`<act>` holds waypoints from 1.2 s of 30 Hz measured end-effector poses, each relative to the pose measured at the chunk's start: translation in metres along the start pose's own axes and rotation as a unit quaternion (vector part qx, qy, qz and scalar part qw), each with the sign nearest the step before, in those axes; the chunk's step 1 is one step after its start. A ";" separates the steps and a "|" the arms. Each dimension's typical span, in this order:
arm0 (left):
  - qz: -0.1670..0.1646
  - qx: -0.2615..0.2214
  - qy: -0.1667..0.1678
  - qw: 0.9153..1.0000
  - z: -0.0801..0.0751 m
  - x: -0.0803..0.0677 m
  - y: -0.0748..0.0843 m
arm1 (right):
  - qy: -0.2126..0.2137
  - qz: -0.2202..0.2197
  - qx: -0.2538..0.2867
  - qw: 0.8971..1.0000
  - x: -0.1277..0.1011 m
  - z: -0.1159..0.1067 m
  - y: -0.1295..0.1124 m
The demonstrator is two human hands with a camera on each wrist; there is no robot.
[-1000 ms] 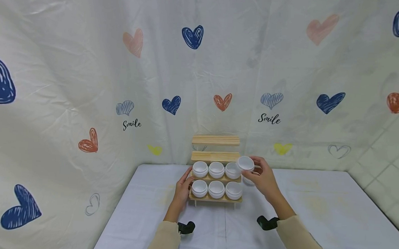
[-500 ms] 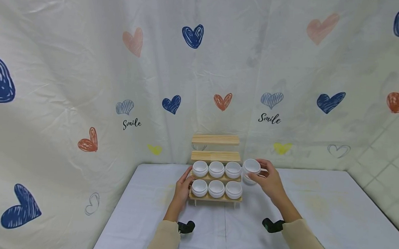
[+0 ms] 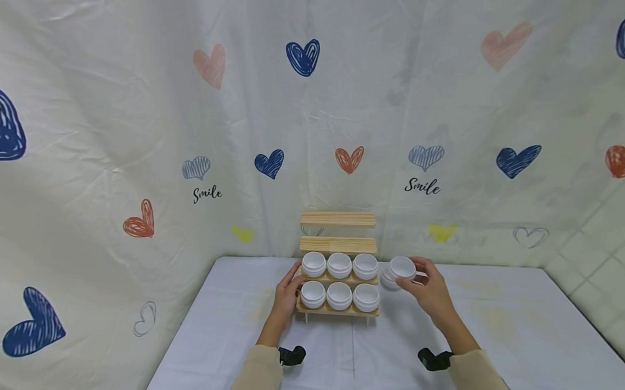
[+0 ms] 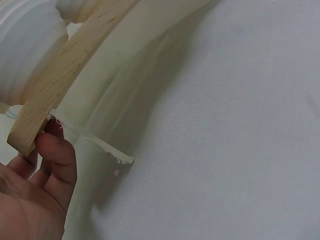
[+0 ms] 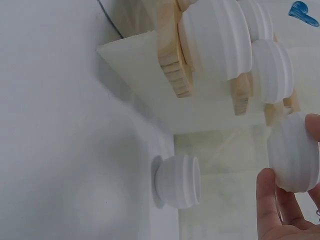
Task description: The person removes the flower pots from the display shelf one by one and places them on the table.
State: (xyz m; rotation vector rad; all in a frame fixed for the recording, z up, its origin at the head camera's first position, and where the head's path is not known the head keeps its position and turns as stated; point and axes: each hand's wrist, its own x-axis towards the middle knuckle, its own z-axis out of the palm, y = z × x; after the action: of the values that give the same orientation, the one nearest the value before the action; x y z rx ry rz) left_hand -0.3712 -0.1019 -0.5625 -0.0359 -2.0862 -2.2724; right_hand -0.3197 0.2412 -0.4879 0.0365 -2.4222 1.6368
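Eight white jars (image 3: 340, 265): six on one wooden stepped rack (image 3: 337, 243), one held, one on the single white table (image 3: 497, 331). Two hands.

White jars (image 3: 340, 266), pale wooden rack (image 3: 339, 219), seemingly light-blue tablecloth (image 3: 497, 337), heart-patterned cream backdrop (image 3: 134, 118).

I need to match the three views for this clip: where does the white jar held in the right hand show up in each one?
Head: the white jar sits right of centre, held by the right hand beside the wooden rack.
Left wrist: the held jar is not in it.
Right wrist: the jar is at the right edge, between the fingers.
Shared landmark: the wooden rack, seen at top left and at the top.
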 end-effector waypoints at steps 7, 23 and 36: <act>0.009 0.010 0.005 1.000 0.000 0.001 -0.003 | 0.003 0.001 -0.003 1.000 -0.002 -0.006 0.011; 0.009 0.014 0.012 1.000 0.001 -0.001 -0.005 | 0.006 0.041 -0.032 0.999 -0.004 -0.008 0.034; -0.003 0.005 -0.019 1.000 -0.002 -0.012 0.023 | 0.006 0.073 -0.032 0.997 -0.004 -0.011 0.048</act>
State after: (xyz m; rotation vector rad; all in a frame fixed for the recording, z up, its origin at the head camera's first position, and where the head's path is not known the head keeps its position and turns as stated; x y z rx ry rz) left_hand -0.3575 -0.1057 -0.5407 -0.0745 -2.1196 -2.2817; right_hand -0.3207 0.2691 -0.5291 -0.1637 -2.5185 1.6114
